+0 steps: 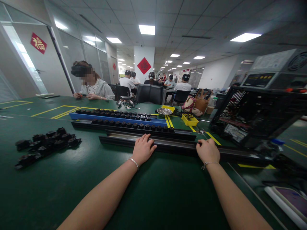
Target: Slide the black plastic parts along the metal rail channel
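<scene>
A long black channel rail (177, 147) with a greyish inner face lies across the table in front of me. My left hand (144, 148) rests on it with the fingers stretched over the channel and the thumb apart. Farther right, my right hand (208, 150) has its fingers curled over the same rail, closed on its edge. Just behind lies another black rail (184, 136). Beyond that, small black parts stand in a row in a black rail (81, 125), and more sit along a blue rail (107, 120).
Loose black parts (48, 143) lie in a pile on the green table (96, 179) at left. A metal bowl (164, 111) and a yellow tray (190, 120) stand behind the rails. An open computer case (254, 118) stands at right. A co-worker (96, 84) sits across the table.
</scene>
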A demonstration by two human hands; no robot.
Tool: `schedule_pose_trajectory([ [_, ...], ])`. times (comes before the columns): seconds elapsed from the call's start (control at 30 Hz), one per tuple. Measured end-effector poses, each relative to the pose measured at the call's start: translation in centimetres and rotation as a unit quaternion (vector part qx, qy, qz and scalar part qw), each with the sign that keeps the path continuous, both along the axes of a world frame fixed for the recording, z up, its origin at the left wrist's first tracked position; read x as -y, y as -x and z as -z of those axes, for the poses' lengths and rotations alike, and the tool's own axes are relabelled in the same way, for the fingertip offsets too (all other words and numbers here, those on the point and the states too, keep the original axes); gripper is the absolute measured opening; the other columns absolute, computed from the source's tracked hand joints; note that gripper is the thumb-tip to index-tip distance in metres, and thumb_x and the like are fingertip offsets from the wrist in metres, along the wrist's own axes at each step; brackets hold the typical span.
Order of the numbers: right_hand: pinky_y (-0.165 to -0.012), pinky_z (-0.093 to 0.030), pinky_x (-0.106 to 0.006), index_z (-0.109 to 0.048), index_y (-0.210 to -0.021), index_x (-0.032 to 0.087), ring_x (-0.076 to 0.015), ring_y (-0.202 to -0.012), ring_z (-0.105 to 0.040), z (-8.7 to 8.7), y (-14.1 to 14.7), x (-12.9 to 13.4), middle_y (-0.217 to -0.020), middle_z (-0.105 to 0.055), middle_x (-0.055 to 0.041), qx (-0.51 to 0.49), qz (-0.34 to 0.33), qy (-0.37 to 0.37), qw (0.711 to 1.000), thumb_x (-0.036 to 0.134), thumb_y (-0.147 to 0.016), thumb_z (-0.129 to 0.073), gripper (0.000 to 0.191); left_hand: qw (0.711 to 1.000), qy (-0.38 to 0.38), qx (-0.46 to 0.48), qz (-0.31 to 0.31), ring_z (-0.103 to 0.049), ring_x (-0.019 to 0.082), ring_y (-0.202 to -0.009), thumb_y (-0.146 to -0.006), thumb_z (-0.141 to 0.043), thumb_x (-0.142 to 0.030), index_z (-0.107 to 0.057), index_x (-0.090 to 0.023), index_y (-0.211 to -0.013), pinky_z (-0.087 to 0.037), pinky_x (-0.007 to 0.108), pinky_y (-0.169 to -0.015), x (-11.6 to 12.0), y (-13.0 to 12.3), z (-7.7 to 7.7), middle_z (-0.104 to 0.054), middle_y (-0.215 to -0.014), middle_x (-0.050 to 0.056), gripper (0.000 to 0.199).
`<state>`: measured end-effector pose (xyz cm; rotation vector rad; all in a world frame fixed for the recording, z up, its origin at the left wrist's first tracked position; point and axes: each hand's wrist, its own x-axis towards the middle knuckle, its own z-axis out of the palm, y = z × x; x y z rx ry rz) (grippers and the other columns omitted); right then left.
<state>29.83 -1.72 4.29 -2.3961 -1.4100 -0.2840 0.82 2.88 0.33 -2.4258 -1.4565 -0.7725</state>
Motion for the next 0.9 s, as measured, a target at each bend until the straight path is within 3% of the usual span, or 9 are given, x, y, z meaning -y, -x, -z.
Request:
schedule_pose_trajectory([
  [0.53, -0.063, -0.045, -0.027, -0.064, -0.107, 0.024, -0.0180, -0.084, -0.056, -0.5, 1.5, -0.1, -0.105, -0.048, -0.0074, -0.005, -0.009, 0.014, 1.000, 0.034, -0.084, -0.043, 0.034, 1.000, 0.007, 0.010, 0.003, -0.039, 0.025, -0.126, -0.087, -0.041, -0.046, -0.062, -0.027, -0.104, -0.037, 0.043, -0.097, 0.2, 0.0, -0.2, -0.048, -0.134, 0.006, 0.033],
  [0.73, -0.072, -0.045, -0.029, -0.065, -0.108, 0.024, -0.0189, -0.088, -0.057, -0.3, 2.3, -0.3, -0.107, -0.048, -0.0075, 0.005, -0.017, 0.006, 1.000, 0.033, -0.085, -0.042, 0.034, 1.000, 0.005, 0.004, -0.001, -0.038, 0.025, -0.127, -0.088, -0.040, -0.047, -0.061, -0.028, -0.105, -0.036, 0.043, -0.097, 0.2, -0.1, -0.1, -0.048, -0.134, 0.005, 0.033],
  [0.9, -0.069, -0.045, -0.029, -0.064, -0.108, 0.024, -0.0195, -0.089, -0.057, -0.5, 2.6, -0.3, -0.109, -0.048, -0.0082, 0.003, -0.017, 0.013, 1.000, 0.033, -0.084, -0.042, 0.034, 1.000, 0.004, 0.007, 0.001, -0.038, 0.025, -0.127, -0.088, -0.040, -0.047, -0.061, -0.027, -0.104, -0.036, 0.043, -0.097, 0.1, -0.1, -0.1, -0.048, -0.135, 0.005, 0.033],
])
